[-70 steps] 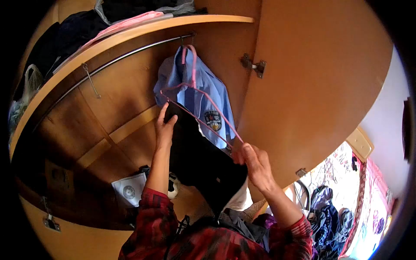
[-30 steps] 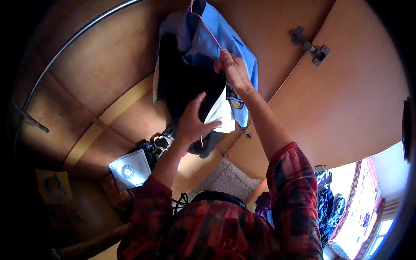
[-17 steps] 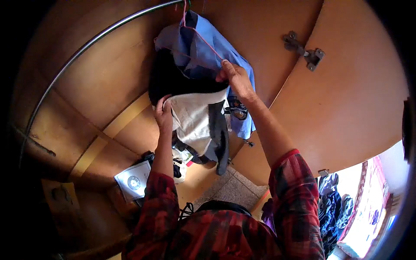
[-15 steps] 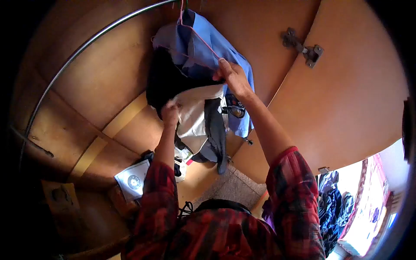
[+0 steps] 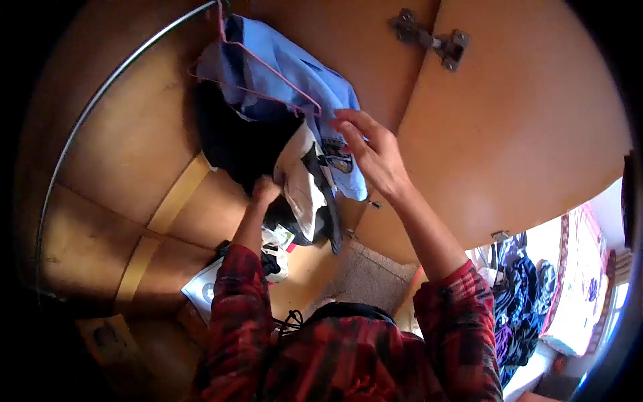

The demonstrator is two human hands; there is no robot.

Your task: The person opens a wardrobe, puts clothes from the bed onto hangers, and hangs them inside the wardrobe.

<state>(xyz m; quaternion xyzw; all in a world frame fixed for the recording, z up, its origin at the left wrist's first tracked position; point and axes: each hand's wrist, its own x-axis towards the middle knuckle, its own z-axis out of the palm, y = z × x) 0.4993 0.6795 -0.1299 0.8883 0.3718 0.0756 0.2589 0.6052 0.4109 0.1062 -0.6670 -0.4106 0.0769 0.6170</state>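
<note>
A pink wire hanger (image 5: 271,69) hangs from the rod in front of a light blue shirt (image 5: 281,57) that bears a dark badge. Below the hanger's lower bar hangs a black garment (image 5: 244,137), its pale inner side showing at the right. My left hand (image 5: 266,190) is closed on the garment's lower part. Beside the hanger's right corner, apart from it, my right hand (image 5: 375,151) is raised with its fingers spread and nothing in them.
A metal rod (image 5: 100,90) curves along the wardrobe's upper left. The wooden door (image 5: 516,134) stands open at the right, with a metal hinge (image 5: 435,41). A white printed sheet (image 5: 201,287) lies low in the wardrobe. Dark clothes (image 5: 522,295) are heaped at lower right.
My right hand has let go of the hanger's corner and opened. The hanger and clothes appear further left in view, and less of the garment's pale side shows. My left hand still grips the garment.
</note>
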